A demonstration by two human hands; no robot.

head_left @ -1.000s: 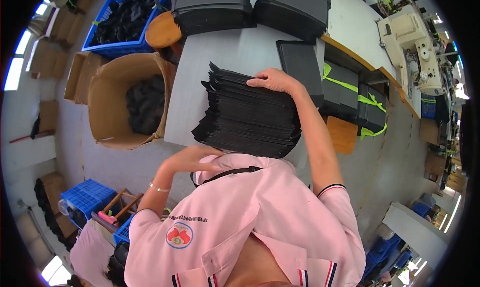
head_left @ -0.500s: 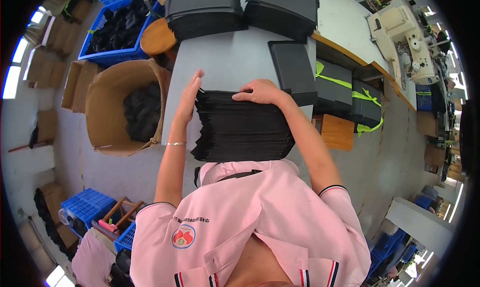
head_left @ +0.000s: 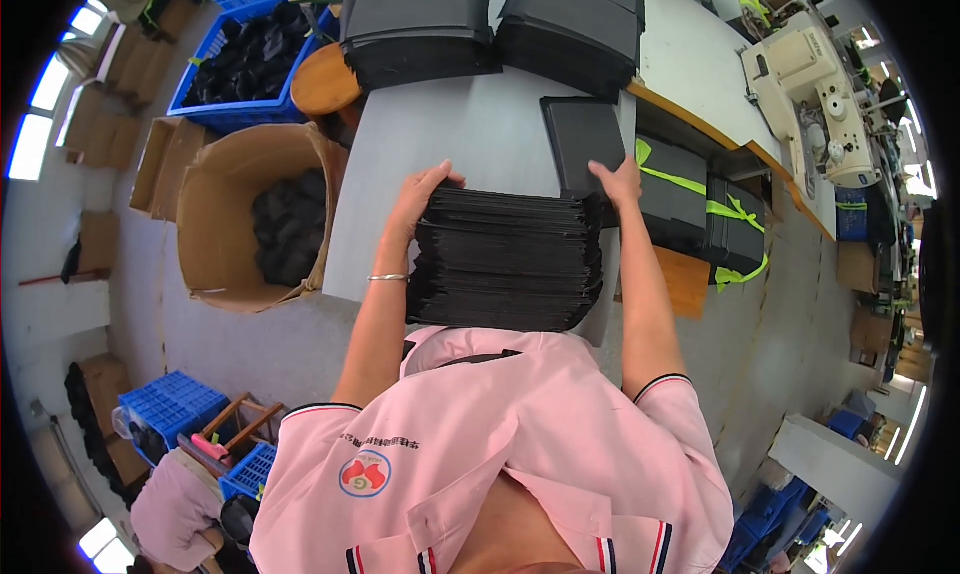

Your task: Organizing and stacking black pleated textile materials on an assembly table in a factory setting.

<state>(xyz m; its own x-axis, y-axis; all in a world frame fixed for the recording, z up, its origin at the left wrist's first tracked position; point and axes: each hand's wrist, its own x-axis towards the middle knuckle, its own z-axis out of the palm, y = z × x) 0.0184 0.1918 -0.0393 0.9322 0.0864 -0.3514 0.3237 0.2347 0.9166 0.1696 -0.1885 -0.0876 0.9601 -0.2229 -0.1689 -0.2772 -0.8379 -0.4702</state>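
A thick stack of thin black sheets [head_left: 505, 259] stands on the table right against my body, its layered edges facing up at me. My left hand [head_left: 420, 199] lies along the stack's far left corner, with the fingers reaching forward and slightly bent. Off the far right corner, my right hand [head_left: 620, 181] is open, thumb and fingers apart, close to the near end of a flat black pile [head_left: 580, 139]. Whether its fingertips touch that pile I cannot tell.
Two tall stacks of black sheets [head_left: 418, 34] stand at the table's [head_left: 450, 124] far side. Left are a cardboard box [head_left: 205, 224] with black pieces and a blue crate [head_left: 215, 114]. Tied black bundles [head_left: 670, 189] and a sewing machine [head_left: 815, 94] are on the right.
My right hand has left the stack's far edge and moved right, beside it. My left hand has come inward against the left corner. The stack's edges look more even.
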